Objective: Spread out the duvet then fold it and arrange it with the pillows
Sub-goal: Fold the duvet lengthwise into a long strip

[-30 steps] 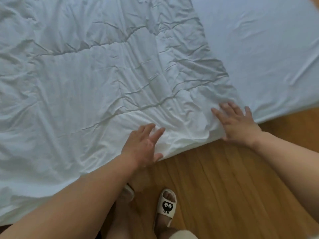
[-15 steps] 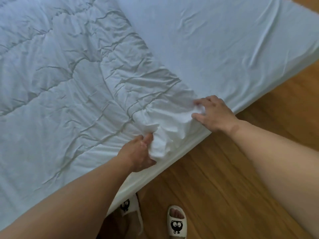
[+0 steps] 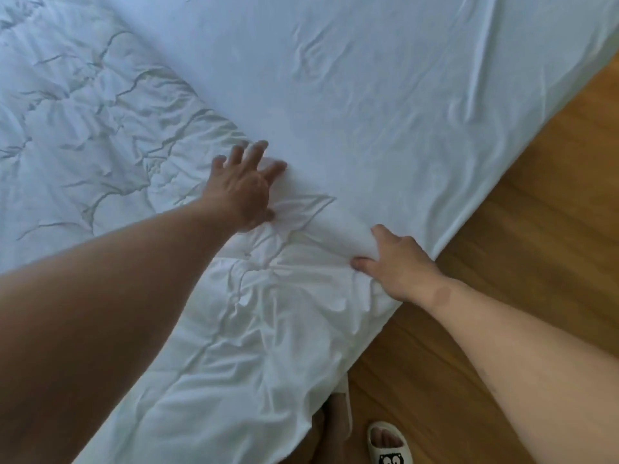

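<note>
Duvet (image 3: 100,128) runs diagonally toward upper left; left hand (image 3: 241,189) spread flat on it, right hand (image 3: 398,266) pinching its fold.

1. The sheet (image 3: 385,95) lies flat beyond the duvet (image 3: 100,135): a hand can slide over it.
2. The duvet has only low ridges.
3. The left hand (image 3: 241,189), flat with spread fingers, and its forearm bar the duvet's near part.
4. The right hand (image 3: 398,262) grips a raised fold at the bed's edge; the gap between the hands is narrow.
5. The floor (image 3: 536,212) beside the bed gives room; a slipper (image 3: 388,447), perhaps a second foot too, stands there.
</note>
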A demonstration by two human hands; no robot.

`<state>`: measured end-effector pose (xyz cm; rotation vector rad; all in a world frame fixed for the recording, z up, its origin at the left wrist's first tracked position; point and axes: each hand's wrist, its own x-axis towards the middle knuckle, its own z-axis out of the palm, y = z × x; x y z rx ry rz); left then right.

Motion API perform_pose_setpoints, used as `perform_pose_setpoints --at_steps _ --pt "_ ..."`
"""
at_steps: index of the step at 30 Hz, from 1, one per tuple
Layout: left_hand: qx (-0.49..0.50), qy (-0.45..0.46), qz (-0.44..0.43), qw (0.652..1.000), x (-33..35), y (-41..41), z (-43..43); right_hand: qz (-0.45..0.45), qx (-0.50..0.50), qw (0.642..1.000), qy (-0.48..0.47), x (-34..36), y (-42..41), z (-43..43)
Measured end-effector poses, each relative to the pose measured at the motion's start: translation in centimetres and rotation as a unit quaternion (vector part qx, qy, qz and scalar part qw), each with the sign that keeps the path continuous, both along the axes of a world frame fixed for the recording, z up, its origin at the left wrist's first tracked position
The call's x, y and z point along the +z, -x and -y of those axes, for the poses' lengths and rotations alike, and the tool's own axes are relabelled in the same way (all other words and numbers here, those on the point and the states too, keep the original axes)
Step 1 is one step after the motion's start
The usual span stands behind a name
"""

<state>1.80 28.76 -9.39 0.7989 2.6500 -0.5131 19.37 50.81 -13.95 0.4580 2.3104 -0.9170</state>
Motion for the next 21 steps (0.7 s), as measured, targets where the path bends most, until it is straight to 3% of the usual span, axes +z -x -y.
perform_pose_setpoints --at_steps 2,6,7,12,17,21 --pt "-0.041 0.042 0.027 0.998 -0.4 1.4 -1.5 -0.02 -0.016 0.999 0.028 2.1 -1.8 -1.8" --pt "-0.096 -0.144 0.032 0.984 -1.4 1.4 -7.5 -0.056 -0.09 0.994 0.018 5.3 -5.3 -7.4" --pt "-0.097 -0.156 0.028 0.983 -1.8 1.3 -8.7 -0.047 -0.112 0.993 0.01 4.9 -5.4 -8.3" --pt "-0.072 -0.115 0.05 0.99 -5.0 1.5 -9.5 0.046 -0.101 0.994 -0.015 0.5 -2.4 -8.8" --pt "-0.089 -0.073 0.123 0.986 -2.7 8.5 -5.7 -0.037 -0.095 0.993 -0.066 2.9 0.5 -6.0" --pt "-0.103 -0.005 0.132 0.986 -1.9 12.4 -4.3 -0.009 -0.017 0.992 -0.124 1.4 2.9 -2.2"
